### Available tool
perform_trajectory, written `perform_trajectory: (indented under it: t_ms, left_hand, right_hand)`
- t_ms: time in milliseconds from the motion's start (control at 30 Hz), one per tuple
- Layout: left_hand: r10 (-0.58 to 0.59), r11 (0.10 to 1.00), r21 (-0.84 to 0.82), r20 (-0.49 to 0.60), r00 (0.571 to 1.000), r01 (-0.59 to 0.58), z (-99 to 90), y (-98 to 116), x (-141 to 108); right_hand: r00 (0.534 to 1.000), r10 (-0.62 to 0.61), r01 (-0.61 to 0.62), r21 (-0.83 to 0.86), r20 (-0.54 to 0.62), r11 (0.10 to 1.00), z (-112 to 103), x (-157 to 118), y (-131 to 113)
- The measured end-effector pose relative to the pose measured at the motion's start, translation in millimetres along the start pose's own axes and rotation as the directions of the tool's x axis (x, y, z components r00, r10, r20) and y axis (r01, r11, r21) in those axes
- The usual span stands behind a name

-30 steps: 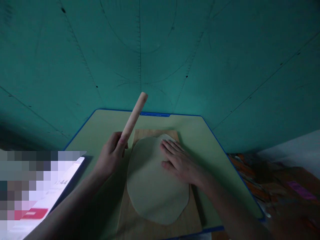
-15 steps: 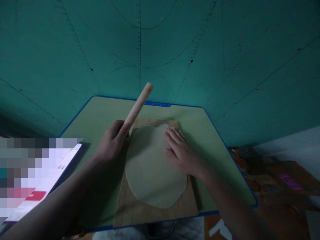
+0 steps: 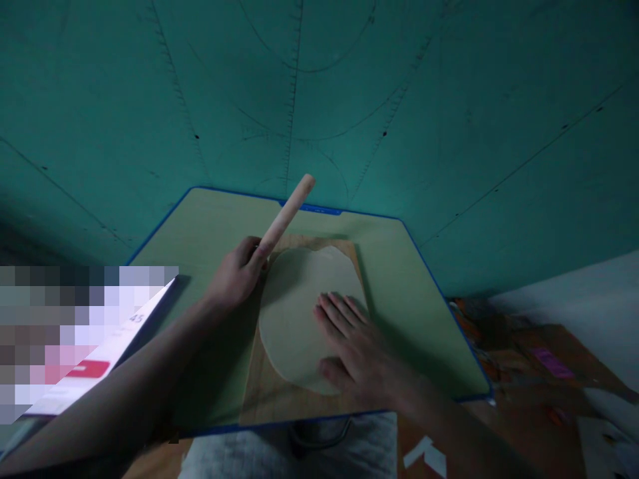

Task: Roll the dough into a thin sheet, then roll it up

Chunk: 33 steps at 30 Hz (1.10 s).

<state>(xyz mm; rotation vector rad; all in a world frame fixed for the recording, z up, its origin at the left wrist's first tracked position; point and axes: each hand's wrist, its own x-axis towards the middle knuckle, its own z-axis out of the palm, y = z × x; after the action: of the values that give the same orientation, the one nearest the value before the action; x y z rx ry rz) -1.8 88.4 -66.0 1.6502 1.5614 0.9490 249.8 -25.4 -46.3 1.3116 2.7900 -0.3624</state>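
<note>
A wooden rolling pin slants up and away from my left hand, which is closed around its near end. Below it, a flat rounded sheet of dough covers most of a wooden board. My right hand lies on the dough's right side with its fingers stretched out and the thumb apart. Part of the dough's lower right edge is hidden under that hand.
The board rests on a pale table with a blue rim, against a green wall with drawn lines. A lit screen, partly pixelated, stands at the left. Cardboard boxes sit on the floor at the right.
My right hand has slid from the dough's upper right edge toward its lower right. My left hand still grips the rolling pin. The view has shifted slightly.
</note>
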Motion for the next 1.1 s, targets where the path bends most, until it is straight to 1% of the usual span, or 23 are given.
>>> perform_trajectory:
  t_ms: [100, 267, 433, 567, 700, 800, 900, 1000, 1100]
  left_hand:
    - [0.018, 1.000, 0.015, 0.001, 1.000, -0.018, -0.2, 1.7, -1.0]
    - [-0.009, 0.998, 0.066, 0.021, 1.000, 0.007, -1.3, 5.7, -1.3]
    - [0.021, 0.997, 0.076, 0.027, 0.999, -0.023, -1.5, 5.0, 0.1]
    - [0.044, 0.993, 0.106, 0.040, 0.998, -0.048, -1.8, 5.6, -0.3]
    - [0.036, 0.991, 0.126, 0.042, 0.998, -0.041, -2.1, 7.1, -0.4]
    - [0.036, 0.994, 0.106, 0.045, 0.998, -0.040, -2.2, 6.0, 0.6]
    - [0.053, 0.993, 0.100, 0.052, 0.997, -0.058, -2.0, 4.6, 1.4]
    - [0.067, 0.989, 0.126, 0.046, 0.997, -0.072, -2.0, 5.2, 1.3]
    - [0.081, 0.983, 0.161, 0.042, 0.996, -0.086, -3.6, 8.1, -1.0]
  right_hand:
    - [0.999, -0.013, 0.012, -0.008, -0.035, 1.000, 8.7, -21.1, -13.2]
    - [0.996, -0.019, 0.016, -0.040, -0.083, 0.999, 21.9, -52.1, -29.6]
    - [0.992, -0.003, -0.005, -0.061, -0.125, 0.998, 28.3, -70.5, -39.0]
    - [0.994, 0.048, -0.051, -0.025, -0.093, 0.998, 21.5, -65.7, -45.3]
    - [0.991, 0.088, -0.087, 0.019, -0.101, 0.996, 10.6, -45.5, -45.8]
    - [0.988, 0.101, -0.095, 0.051, -0.119, 0.994, 7.1, -32.1, -43.9]
    - [0.985, 0.117, -0.110, 0.066, -0.123, 0.992, 9.8, -26.1, -44.6]
    - [0.977, 0.163, -0.156, 0.062, -0.135, 0.986, 16.7, -23.8, -48.9]
    - [0.973, 0.180, -0.174, 0.056, -0.145, 0.983, 23.8, -24.4, -55.3]
